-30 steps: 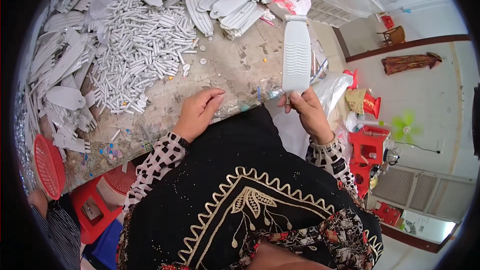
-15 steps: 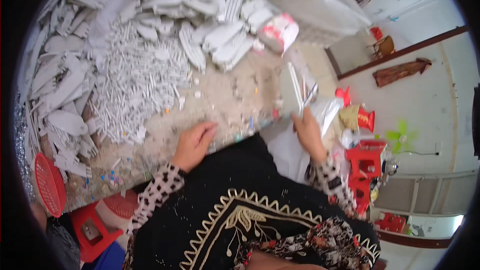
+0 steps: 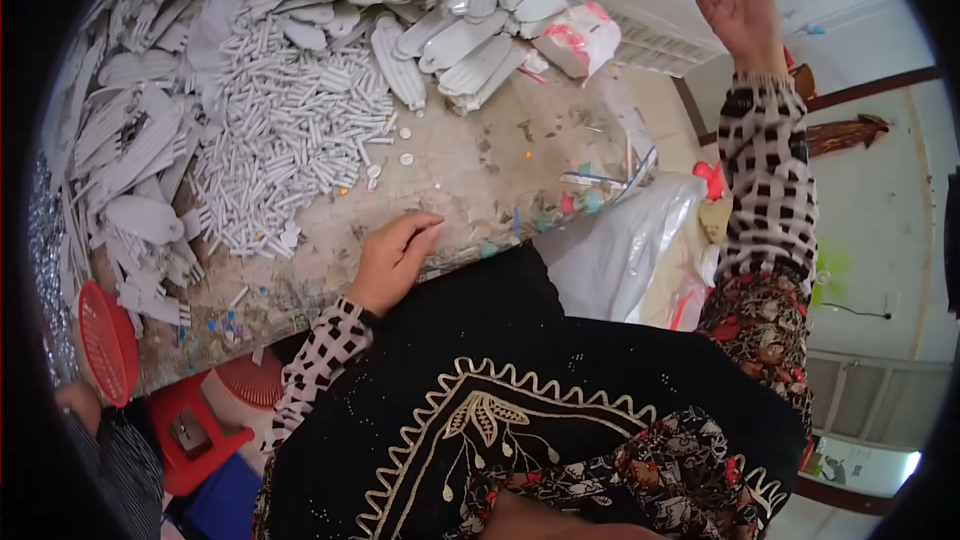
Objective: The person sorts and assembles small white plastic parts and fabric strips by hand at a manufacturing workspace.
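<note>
My left hand (image 3: 393,258) rests at the table's near edge, its fingers curled together and the thumb alongside; nothing shows in it. Far out to the right, my right hand (image 3: 738,18) is raised with the palm showing and the fingers spread, holding nothing. Left of and beyond my left hand lies a heap of short white rods (image 3: 290,140). Several flat, ribbed white plastic pieces (image 3: 475,65) are piled behind it. A few small white bits (image 3: 405,158) lie at the heap's right side.
The worn table (image 3: 480,180) has scraps on it. A white plastic bag (image 3: 625,250) hangs at its right edge, near thin blue-edged strips (image 3: 600,179). A pink-and-white packet (image 3: 580,40) lies at the back. Red basket (image 3: 108,345) and red stool (image 3: 190,435) are at left, beside another person's arm (image 3: 80,410).
My right hand has swung up and away to the right and opened. The flat white piece it held is out of it and no longer seen. My left hand has barely moved.
</note>
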The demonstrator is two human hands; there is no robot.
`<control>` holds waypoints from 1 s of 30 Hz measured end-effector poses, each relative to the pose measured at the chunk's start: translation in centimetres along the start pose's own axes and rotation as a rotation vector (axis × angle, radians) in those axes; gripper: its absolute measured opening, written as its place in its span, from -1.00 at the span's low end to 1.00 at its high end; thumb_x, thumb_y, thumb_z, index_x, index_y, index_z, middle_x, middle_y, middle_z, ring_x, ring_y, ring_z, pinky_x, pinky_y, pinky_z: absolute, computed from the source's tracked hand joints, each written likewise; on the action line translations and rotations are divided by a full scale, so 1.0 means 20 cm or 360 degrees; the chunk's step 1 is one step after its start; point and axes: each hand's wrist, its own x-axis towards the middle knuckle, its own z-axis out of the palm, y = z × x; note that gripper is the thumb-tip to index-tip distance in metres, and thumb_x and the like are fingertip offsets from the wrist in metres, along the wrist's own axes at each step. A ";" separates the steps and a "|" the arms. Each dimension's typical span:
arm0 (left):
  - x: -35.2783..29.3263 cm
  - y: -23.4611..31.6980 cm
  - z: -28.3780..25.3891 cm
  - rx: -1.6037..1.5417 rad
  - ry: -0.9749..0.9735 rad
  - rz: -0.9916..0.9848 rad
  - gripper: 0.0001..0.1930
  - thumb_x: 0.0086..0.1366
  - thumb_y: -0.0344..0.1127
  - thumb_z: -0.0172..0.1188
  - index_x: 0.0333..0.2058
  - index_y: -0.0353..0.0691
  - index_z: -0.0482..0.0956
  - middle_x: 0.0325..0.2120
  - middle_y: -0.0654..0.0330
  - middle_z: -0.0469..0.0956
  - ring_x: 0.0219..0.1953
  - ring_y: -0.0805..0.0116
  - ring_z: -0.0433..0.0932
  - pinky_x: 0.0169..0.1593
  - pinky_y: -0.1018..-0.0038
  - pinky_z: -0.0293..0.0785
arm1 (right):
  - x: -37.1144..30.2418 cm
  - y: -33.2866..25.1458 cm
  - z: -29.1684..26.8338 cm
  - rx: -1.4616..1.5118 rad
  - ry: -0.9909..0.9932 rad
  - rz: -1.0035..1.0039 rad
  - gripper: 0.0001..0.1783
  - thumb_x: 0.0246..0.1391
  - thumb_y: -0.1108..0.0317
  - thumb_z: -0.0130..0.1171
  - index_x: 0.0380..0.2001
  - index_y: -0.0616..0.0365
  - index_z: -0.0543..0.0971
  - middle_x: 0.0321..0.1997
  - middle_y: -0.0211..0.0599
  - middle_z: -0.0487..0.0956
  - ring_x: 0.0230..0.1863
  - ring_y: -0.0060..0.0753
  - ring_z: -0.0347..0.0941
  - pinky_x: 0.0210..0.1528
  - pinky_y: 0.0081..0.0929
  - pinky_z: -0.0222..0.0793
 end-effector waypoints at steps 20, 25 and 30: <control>-0.01 -0.01 0.02 -0.0234 0.0017 -0.0165 -0.77 0.35 -0.37 0.06 -0.08 -0.31 0.54 -0.37 0.15 0.61 -0.43 0.49 0.59 -0.33 0.57 0.49 | -0.05 1.49 0.66 -0.2608 0.0004 -0.0804 -0.62 -0.07 0.15 0.21 -0.20 0.13 0.62 -0.19 0.01 0.46 -0.15 0.04 0.44 -0.13 -0.14 0.41; -0.02 -0.02 0.00 -0.0233 -0.0021 -0.0130 -0.75 0.35 -0.36 0.08 -0.05 -0.32 0.51 -0.31 0.14 0.60 -0.42 0.48 0.59 -0.32 0.57 0.50 | -0.20 1.36 0.77 -0.2154 0.0033 -0.0849 -0.72 0.03 0.30 0.16 -0.19 0.18 0.59 -0.25 -0.04 0.49 -0.22 -0.05 0.47 -0.17 -0.24 0.42; -0.03 -0.01 -0.01 -0.0644 0.0287 -0.0039 -0.39 0.34 -0.29 0.12 0.29 -0.18 0.07 0.07 0.10 0.40 -0.29 0.46 0.54 -0.25 0.50 0.55 | -0.54 1.26 0.95 -0.1544 -0.0107 -0.0635 -0.79 0.20 0.41 0.07 -0.13 0.26 0.52 -0.28 -0.14 0.53 -0.29 -0.25 0.52 -0.21 -0.43 0.43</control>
